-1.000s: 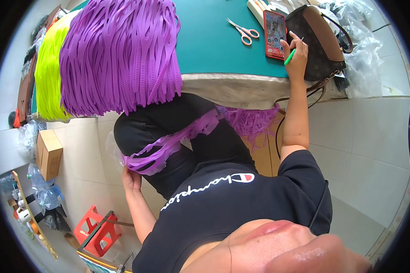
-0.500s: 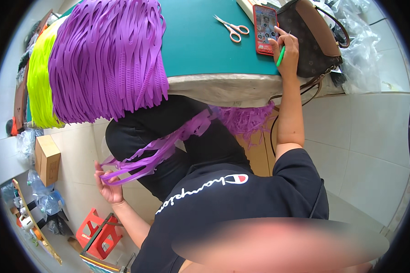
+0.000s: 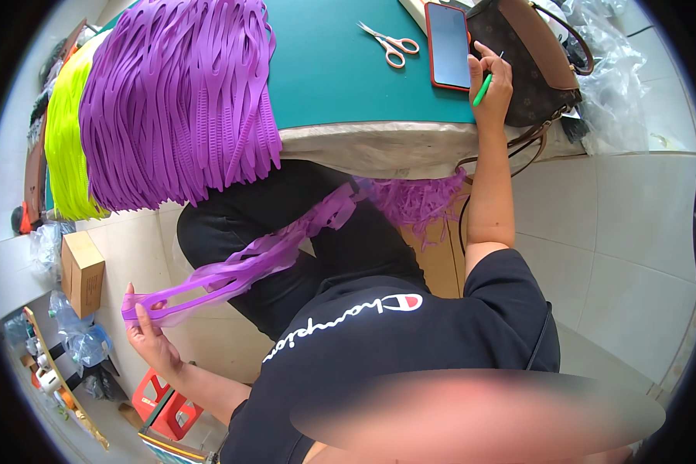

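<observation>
I'm seeing the left hand (image 3: 153, 336) gripping one end of purple strips (image 3: 267, 254) trailing across the person's lap (image 3: 278, 187); the right is holding a green-handled tool (image 3: 483, 90) beside a phone (image 3: 448, 46) on the bench (image 3: 325, 77).

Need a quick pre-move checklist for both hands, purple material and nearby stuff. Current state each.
1. Left grip has the purple material: ok, its end is between thumb and fingers.
2. Right grip free: not ok, it holds a thin green tool.
3. Scissors away from both hands: ok, lying on the green tabletop.
4. Phone untouched: cannot tell, the right fingers are right at its edge.
5. Material off the black trousers: cannot tell, it crosses them in view, contact unclear.
</observation>
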Demonstrator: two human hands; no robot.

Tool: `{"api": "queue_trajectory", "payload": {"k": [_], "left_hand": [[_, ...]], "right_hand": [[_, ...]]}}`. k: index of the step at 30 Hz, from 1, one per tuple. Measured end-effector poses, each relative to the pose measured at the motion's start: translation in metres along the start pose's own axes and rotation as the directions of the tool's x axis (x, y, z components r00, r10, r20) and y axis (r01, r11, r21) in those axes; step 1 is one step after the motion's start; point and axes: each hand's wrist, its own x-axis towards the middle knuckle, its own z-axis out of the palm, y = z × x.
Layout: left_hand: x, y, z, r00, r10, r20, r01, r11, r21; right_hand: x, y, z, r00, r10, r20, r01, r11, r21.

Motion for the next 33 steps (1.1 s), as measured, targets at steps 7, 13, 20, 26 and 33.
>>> {"api": "queue_trajectory", "payload": {"k": [7,13,20,26,33], "left_hand": [[-0.010,0.026,-0.015,0.977,-0.046,0.207,0.050,0.999,-0.012],[-0.002,0.012,-0.024,0.989,0.028,0.148,-0.023,0.999,-0.039],[0.012,-0.005,0.001,0.934,-0.099,0.344,0.275,0.815,-0.510],[0.007,-0.005,0.080,0.850,0.075,0.521,0.170,0.897,-0.408],[-0.003,0.016,0.133,0.733,0.386,0.560,0.007,0.819,-0.573]], "right_hand": [[0.027,0.006,0.003,0.991,-0.130,0.018,0.130,0.991,-0.037],[0.029,0.005,-0.001,0.986,-0.163,-0.021,0.163,0.986,-0.019],[-0.004,-0.002,-0.013,0.998,-0.046,0.034,0.044,0.997,0.061],[-0.011,-0.006,-0.019,0.998,-0.031,0.059,0.029,0.999,0.041],[-0.015,-0.007,-0.022,0.994,-0.051,0.100,0.032,0.983,0.181]]}}
